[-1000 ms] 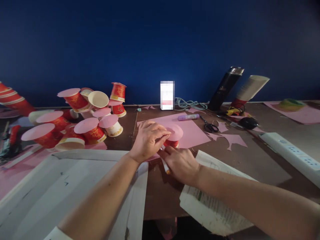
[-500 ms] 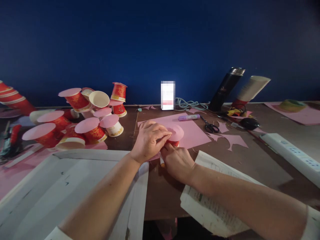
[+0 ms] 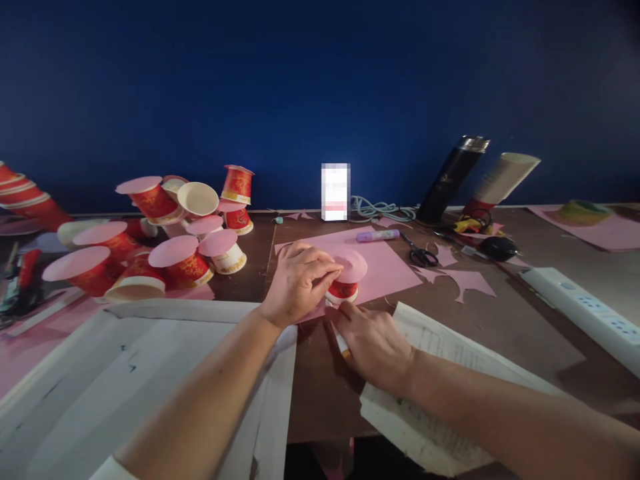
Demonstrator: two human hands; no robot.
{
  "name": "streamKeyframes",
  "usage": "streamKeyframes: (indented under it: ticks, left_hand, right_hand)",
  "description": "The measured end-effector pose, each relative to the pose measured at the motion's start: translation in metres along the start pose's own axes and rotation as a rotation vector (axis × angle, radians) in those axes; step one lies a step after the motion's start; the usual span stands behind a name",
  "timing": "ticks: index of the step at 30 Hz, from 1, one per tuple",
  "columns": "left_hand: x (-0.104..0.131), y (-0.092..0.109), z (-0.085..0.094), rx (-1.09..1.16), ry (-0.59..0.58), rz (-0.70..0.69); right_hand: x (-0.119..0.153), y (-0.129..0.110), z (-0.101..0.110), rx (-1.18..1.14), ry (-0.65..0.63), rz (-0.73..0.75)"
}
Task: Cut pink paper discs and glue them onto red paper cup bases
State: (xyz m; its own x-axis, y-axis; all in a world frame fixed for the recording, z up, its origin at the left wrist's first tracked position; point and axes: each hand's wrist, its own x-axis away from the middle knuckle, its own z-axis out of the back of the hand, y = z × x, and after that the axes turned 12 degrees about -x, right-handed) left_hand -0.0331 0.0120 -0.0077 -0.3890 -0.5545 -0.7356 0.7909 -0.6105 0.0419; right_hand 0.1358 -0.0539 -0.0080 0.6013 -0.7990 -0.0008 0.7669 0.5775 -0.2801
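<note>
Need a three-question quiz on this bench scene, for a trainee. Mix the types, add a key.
1. True or false: the black scissors lie to the left of the purple tube.
2. What is under the pink disc beside the left hand?
A) black bottle
B) red cup
C) lit phone
3. Which hand is nearer the white power strip?

Key: 1 false; 2 B; 3 right hand.

On the desk (image 3: 320, 400), just beyond our right hand (image 3: 373, 340), we have a disc (image 3: 353, 265) atop a cup (image 3: 344, 292) on a sheet (image 3: 387, 267). A marker (image 3: 379, 235) lies behind them, scissors (image 3: 421, 254) to its right. Piled cups (image 3: 181, 261) lie left of our left hand (image 3: 303, 280); a power strip (image 3: 583, 300) lies right of both.
</note>
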Motion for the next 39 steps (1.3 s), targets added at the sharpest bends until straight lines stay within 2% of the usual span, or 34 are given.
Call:
streamKeyframes:
  ticks: [15, 39]
  left_hand:
    - [0.000, 0.001, 0.001, -0.010, -0.015, 0.018]
    - [0.000, 0.000, 0.000, -0.001, 0.003, 0.008]
  right_hand:
    - [0.025, 0.019, -0.003, -0.072, -0.033, 0.030]
    - [0.037, 0.033, -0.006, -0.064, 0.086, 0.034]
